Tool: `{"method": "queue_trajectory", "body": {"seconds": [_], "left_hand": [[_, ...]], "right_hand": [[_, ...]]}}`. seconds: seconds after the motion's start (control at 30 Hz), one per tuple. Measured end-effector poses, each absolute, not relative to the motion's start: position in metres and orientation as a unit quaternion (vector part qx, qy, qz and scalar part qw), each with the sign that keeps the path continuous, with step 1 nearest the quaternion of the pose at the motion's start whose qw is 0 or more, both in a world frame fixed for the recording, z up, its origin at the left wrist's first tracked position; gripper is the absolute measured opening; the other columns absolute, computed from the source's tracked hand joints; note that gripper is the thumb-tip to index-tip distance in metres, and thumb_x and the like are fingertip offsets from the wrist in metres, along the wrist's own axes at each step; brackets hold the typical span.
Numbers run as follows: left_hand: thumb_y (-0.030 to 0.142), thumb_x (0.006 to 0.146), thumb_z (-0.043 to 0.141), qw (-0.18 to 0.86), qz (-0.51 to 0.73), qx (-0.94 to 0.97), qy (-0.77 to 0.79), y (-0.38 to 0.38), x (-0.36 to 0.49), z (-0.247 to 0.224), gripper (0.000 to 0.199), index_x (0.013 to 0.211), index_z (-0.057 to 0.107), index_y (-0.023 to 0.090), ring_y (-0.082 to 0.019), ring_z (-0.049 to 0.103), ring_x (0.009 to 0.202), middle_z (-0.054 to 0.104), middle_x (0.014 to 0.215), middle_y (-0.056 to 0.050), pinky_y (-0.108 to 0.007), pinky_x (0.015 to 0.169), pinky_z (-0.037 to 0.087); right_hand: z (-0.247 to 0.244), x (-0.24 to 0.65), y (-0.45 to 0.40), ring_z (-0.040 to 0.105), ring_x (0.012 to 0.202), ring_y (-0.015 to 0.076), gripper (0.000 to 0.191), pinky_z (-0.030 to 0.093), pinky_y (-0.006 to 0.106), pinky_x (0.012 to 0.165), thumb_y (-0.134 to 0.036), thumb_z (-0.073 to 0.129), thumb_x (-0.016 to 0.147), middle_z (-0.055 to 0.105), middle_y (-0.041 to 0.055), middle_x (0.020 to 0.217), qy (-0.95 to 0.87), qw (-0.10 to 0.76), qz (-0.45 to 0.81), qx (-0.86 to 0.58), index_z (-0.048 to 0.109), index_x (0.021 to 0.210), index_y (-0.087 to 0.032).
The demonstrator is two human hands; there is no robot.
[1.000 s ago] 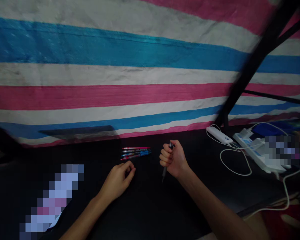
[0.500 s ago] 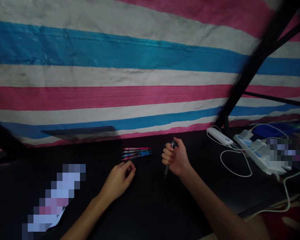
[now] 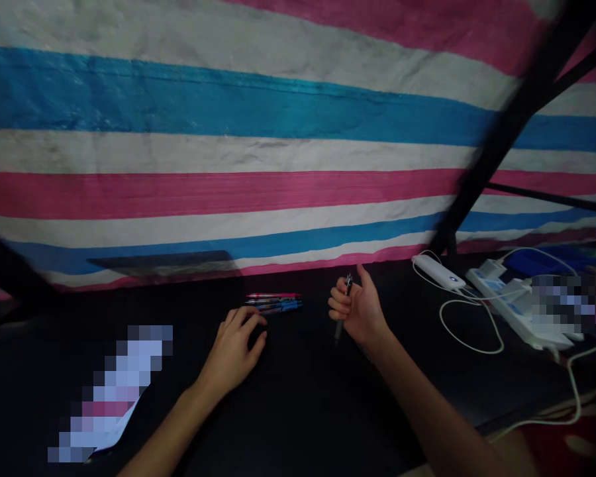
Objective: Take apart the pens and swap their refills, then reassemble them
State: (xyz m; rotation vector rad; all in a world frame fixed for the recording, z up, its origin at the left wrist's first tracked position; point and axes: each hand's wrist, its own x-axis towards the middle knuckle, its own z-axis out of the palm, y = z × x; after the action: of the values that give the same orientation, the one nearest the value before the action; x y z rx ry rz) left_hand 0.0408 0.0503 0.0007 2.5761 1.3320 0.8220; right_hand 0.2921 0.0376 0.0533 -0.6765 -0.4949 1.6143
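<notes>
My right hand (image 3: 358, 308) is raised over the black table (image 3: 298, 397), its fingers wrapped round a dark pen (image 3: 338, 329) that points downward; the thumb is lifted away from it. Several pens (image 3: 283, 305), with pink, dark and blue parts, lie side by side near the back of the table. At their left ends is my left hand (image 3: 239, 344), palm down with bent, spread fingers. Its fingertips cover the pens' lower left ends, and nothing is seen held in it.
A pixelated light object (image 3: 112, 391) lies at the left. A white device (image 3: 438, 271), looped cable (image 3: 469, 351) and power strip (image 3: 506, 308) are at the right. Behind stand a striped sheet (image 3: 228, 192) and slanted black frame bar (image 3: 496, 139).
My left hand's fingers have stretched forward and spread over the pens' left ends. My right hand has shifted slightly right with the pen, and its thumb has lifted.
</notes>
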Motion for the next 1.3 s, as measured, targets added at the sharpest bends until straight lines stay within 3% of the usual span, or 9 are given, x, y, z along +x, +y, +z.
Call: {"method": "queue_trajectory", "body": {"seconds": [0.13,0.2,0.33,0.5,0.73,0.97,1.3], "left_hand": [[0.027,0.086,0.048,0.045,0.236,0.858,0.454,0.052,0.039,-0.005,0.023,0.107,0.056,0.027,-0.028,0.045,0.113,0.051,0.122,-0.008,-0.046,0.086,0.039],[0.027,0.087,0.047,0.045,0.227,0.86,0.454,0.052,0.039,-0.007,0.023,0.108,0.056,0.027,-0.028,0.046,0.112,0.052,0.122,-0.007,-0.047,0.086,0.038],[0.026,0.088,0.045,0.042,0.229,0.856,0.462,0.053,0.041,-0.007,0.023,0.108,0.057,0.025,-0.026,0.049,0.103,0.056,0.114,-0.008,-0.045,0.082,0.039],[0.025,0.09,0.041,0.065,0.229,0.855,0.461,0.053,0.042,-0.004,0.023,0.105,0.058,0.023,-0.024,0.051,0.092,0.059,0.101,-0.007,-0.039,0.076,0.041],[0.031,0.09,0.04,0.033,0.219,0.824,0.521,0.051,0.04,-0.001,0.026,0.099,0.062,0.022,-0.027,0.051,0.094,0.061,0.099,-0.009,-0.043,0.076,0.039],[0.027,0.088,0.043,0.053,0.217,0.822,0.524,0.054,0.036,-0.002,0.02,0.094,0.062,0.023,-0.026,0.053,0.091,0.062,0.096,-0.007,-0.038,0.072,0.04],[0.025,0.086,0.047,0.082,0.235,0.823,0.51,0.055,0.035,-0.001,0.014,0.091,0.06,0.023,-0.024,0.056,0.085,0.063,0.088,-0.005,-0.035,0.07,0.042]], "right_hand": [[0.051,0.306,0.048,0.039,0.043,0.0078,0.018,0.031,0.019,0.038,-0.036,0.05,0.077,0.043,-0.0055,0.056,-0.279,0.703,0.53,-0.383,0.054,0.081,-0.019],[0.043,0.319,0.053,0.045,0.047,0.0081,0.022,0.038,0.02,0.042,-0.029,0.055,0.073,0.048,-0.0045,0.064,-0.353,0.703,0.432,-0.441,0.057,0.093,-0.02],[0.023,0.348,0.058,0.055,0.05,0.0116,0.029,0.046,0.023,0.044,-0.031,0.057,0.074,0.051,-0.0028,0.067,-0.511,0.524,0.294,-0.615,0.06,0.099,-0.018],[0.01,0.364,0.056,0.053,0.046,0.0113,0.017,0.038,0.02,0.041,-0.026,0.071,0.065,0.052,-0.003,0.056,-0.575,0.352,0.204,-0.71,0.064,0.079,-0.017],[0.007,0.36,0.054,0.055,0.048,0.0137,0.013,0.036,0.022,0.045,-0.025,0.073,0.064,0.058,0.0004,0.051,-0.591,0.292,0.223,-0.718,0.069,0.074,-0.018],[0.007,0.36,0.054,0.055,0.046,0.0133,0.009,0.038,0.023,0.046,-0.02,0.066,0.07,0.061,0.0017,0.052,-0.596,0.257,0.246,-0.72,0.07,0.078,-0.017],[0.008,0.364,0.052,0.057,0.044,0.0128,0.019,0.038,0.021,0.045,-0.014,0.061,0.072,0.062,-0.0001,0.049,-0.604,0.224,0.273,-0.714,0.07,0.089,-0.018]]}}
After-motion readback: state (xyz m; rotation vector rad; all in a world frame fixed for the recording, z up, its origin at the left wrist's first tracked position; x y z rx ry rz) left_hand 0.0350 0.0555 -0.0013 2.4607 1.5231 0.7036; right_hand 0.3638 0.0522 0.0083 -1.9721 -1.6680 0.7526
